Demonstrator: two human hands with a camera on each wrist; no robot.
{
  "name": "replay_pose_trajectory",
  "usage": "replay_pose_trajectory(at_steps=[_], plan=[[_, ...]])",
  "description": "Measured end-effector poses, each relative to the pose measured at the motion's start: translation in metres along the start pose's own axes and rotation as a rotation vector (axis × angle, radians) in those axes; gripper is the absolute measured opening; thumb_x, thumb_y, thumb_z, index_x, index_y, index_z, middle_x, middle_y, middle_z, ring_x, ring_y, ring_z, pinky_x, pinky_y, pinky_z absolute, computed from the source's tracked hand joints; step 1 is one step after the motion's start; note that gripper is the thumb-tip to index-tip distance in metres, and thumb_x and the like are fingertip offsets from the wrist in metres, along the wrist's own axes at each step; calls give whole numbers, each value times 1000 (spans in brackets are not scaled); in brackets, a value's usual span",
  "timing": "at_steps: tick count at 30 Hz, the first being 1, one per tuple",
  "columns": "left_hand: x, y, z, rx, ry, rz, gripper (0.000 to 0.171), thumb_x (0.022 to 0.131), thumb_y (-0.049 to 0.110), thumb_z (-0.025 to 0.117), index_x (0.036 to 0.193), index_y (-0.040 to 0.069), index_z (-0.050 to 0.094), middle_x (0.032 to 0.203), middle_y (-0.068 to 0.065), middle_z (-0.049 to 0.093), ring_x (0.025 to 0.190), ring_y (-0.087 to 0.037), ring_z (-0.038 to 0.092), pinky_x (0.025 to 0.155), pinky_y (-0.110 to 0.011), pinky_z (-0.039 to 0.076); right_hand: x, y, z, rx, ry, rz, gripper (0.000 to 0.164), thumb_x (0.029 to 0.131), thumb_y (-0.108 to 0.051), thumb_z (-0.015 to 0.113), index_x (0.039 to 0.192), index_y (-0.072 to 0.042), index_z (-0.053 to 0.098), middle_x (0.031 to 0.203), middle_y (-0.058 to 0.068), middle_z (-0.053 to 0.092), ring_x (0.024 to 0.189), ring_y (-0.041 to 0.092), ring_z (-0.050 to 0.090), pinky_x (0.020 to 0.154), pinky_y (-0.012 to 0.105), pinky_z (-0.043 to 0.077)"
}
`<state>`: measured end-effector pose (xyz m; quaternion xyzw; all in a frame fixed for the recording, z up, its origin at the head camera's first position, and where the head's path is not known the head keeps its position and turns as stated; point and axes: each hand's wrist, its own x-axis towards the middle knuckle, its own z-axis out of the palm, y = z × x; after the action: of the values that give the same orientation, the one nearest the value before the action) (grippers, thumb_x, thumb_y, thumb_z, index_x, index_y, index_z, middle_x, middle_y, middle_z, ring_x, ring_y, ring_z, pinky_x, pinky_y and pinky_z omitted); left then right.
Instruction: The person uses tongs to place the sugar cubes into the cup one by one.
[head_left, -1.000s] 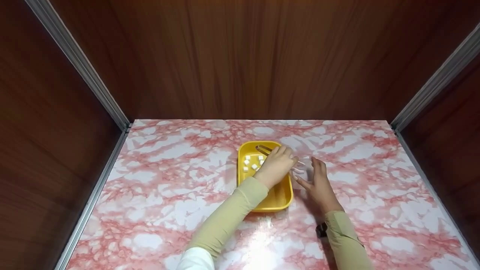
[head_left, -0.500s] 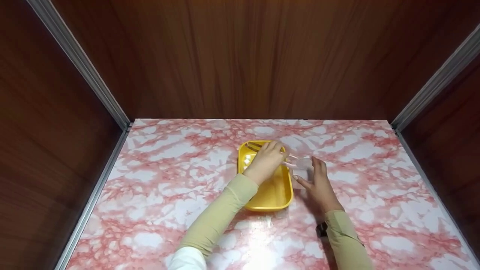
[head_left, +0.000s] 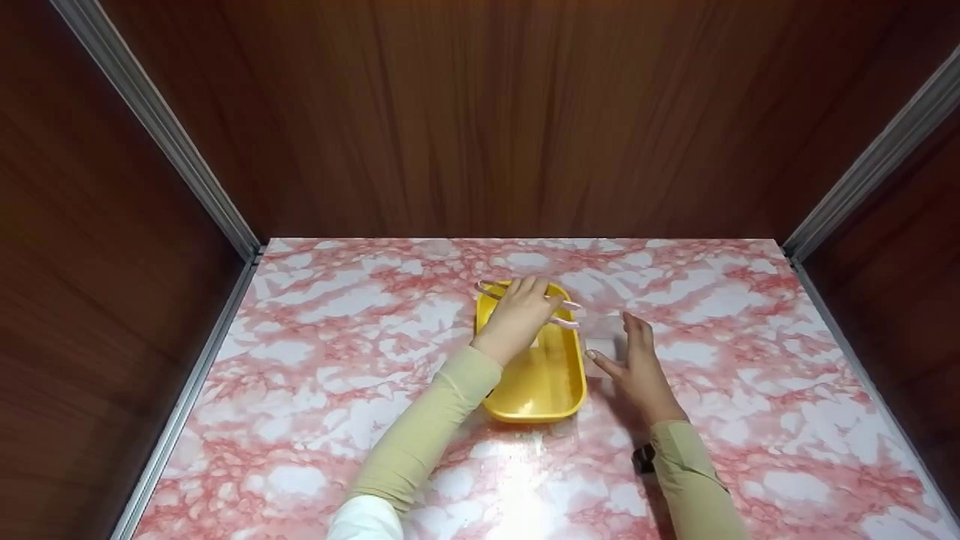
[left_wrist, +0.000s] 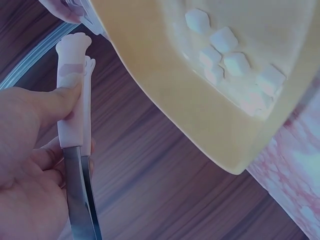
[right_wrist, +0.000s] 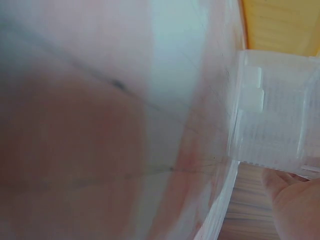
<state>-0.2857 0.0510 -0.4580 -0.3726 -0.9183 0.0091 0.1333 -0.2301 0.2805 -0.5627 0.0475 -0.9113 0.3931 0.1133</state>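
Observation:
In the head view my left hand (head_left: 517, 313) is over the far part of a yellow tray (head_left: 541, 384). It grips tongs (left_wrist: 71, 107) with a metal body and pink paw-shaped ends, the thumb pressing on a pink arm. Nothing shows between the tips. Several white cubes (left_wrist: 236, 64) lie in the tray in the left wrist view; my hand mostly hides them from the head camera. My right hand (head_left: 643, 371) holds a clear plastic container (right_wrist: 277, 110) beside the tray, thumb and fingers on different sides. White cubes (right_wrist: 252, 99) show in that container.
A red-and-white marbled tabletop (head_left: 337, 360) lies beneath everything. Brown wood-grain panels (head_left: 480, 120) enclose the back and both sides, with metal rails (head_left: 176, 142) along the corners. A small black object (head_left: 643, 459) sits at my right wrist.
My left hand and the tongs have moved left, from the container's side to over the tray's far end. The right hand and the container have stayed in place.

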Motion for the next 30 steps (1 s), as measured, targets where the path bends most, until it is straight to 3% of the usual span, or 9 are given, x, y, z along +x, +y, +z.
replay_pose_trajectory(at_steps=[14,21,26,30], plan=[[-12,-12,9,-20,24,-31,31,89,16,65,120,19,65,121,-7,55,113,-24,47,99,-39,36,0,0,1,15,-6,36,93,82,-45,71,148,-2,21,143,22,23,132,42,31,104,57,28],[-19,-19,15,25,-25,-57,33,84,12,68,116,19,67,112,-7,55,109,-24,48,92,-37,37,-1,0,1,12,-14,35,94,82,-47,69,148,-3,20,144,22,23,132,42,31,104,57,28],[-20,-23,14,0,-58,-88,34,83,14,69,117,19,67,116,-7,55,116,-26,47,100,-39,34,-1,0,0,20,-16,34,95,81,-52,68,149,-4,21,144,20,22,133,41,30,104,57,28],[-20,-24,14,-16,-55,-95,29,83,18,70,111,19,70,112,-6,57,113,-24,49,98,-39,35,-1,0,0,22,-14,32,95,81,-52,68,148,-4,21,144,21,23,133,41,29,104,57,27]])
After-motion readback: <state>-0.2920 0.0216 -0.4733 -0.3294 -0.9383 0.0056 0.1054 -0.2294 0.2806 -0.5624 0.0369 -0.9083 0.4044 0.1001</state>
